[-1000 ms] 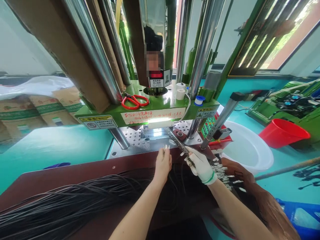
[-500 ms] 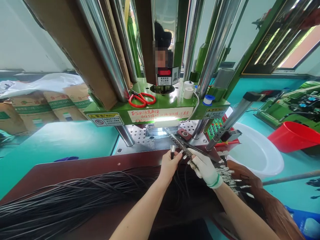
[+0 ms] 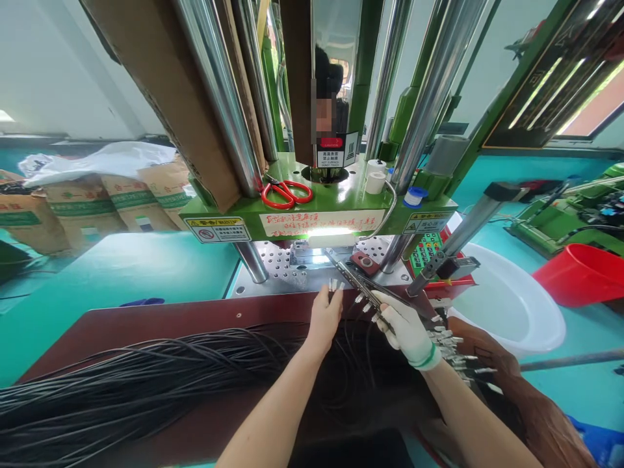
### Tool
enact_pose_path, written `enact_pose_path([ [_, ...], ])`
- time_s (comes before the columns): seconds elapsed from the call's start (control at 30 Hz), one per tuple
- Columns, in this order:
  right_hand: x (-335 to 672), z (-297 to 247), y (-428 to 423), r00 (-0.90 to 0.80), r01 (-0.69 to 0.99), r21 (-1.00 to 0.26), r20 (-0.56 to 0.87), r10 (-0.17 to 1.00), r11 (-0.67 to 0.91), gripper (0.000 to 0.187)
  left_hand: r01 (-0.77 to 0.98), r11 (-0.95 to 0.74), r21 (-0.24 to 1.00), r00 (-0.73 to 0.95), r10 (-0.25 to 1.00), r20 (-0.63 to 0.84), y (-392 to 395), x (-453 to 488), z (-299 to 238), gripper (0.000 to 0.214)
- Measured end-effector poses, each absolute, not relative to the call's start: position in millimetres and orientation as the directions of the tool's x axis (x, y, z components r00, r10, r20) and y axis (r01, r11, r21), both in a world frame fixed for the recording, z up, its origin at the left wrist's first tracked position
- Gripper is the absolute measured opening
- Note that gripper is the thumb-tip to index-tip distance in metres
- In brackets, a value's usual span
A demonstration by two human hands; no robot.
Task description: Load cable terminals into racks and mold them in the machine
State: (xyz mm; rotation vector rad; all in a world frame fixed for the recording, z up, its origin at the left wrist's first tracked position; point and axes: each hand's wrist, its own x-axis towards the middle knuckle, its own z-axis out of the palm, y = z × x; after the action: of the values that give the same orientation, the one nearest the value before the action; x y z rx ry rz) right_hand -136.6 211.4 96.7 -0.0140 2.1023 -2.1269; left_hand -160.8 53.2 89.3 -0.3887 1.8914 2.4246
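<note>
- The bare left hand (image 3: 325,320) is raised over the near edge of the brown tabletop (image 3: 160,307), its thumb and fingers pinching what appear to be small silvery connector ends (image 3: 335,285), which poke up past the fingertips.
- The white-gloved right hand (image 3: 405,333) has its fingers curled around the near end of a slim metal bar (image 3: 358,279).
- This bar slants away toward the press's perforated metal plate (image 3: 285,276), with silvery connectors (image 3: 366,307) along its left side.
- Black cables (image 3: 195,357) lie in a thick bundle across the tabletop, left of the hands.
- More connector ends (image 3: 453,351) are heaped beside the gloved wrist.
- Red-handled scissors (image 3: 287,195) rest on the green press platform (image 3: 336,200).
</note>
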Motion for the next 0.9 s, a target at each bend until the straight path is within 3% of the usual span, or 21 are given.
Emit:
enact_pose_path([
  [0.17,-137,97,211,-0.987,0.111,-0.994,-0.112,-0.115,0.011,0.055,-0.229,-0.315,0.921,-0.970,-0.004,-0.242,53,-158,94,0.034],
  [0.43,-139,95,214,-0.980,0.086,-0.994,-0.097,-0.172,0.069,0.055,-0.247,-0.347,0.904,-0.966,0.014,-0.259,51,-157,92,0.033],
  [0.6,-141,82,217,-0.975,-0.068,-0.987,0.035,-0.220,0.145,0.050,-0.207,-0.280,0.938,-0.976,-0.001,-0.216,49,-158,90,0.028],
  [0.67,-141,82,217,-0.977,-0.048,-0.990,0.020,-0.211,0.131,0.051,-0.188,-0.239,0.953,-0.981,0.002,-0.193,48,-160,89,0.027],
  [0.9,-139,94,215,-0.986,0.117,-0.993,-0.115,-0.123,-0.016,0.054,-0.025,-0.141,0.990,-0.983,-0.179,-0.050,36,-168,81,0.027],
])
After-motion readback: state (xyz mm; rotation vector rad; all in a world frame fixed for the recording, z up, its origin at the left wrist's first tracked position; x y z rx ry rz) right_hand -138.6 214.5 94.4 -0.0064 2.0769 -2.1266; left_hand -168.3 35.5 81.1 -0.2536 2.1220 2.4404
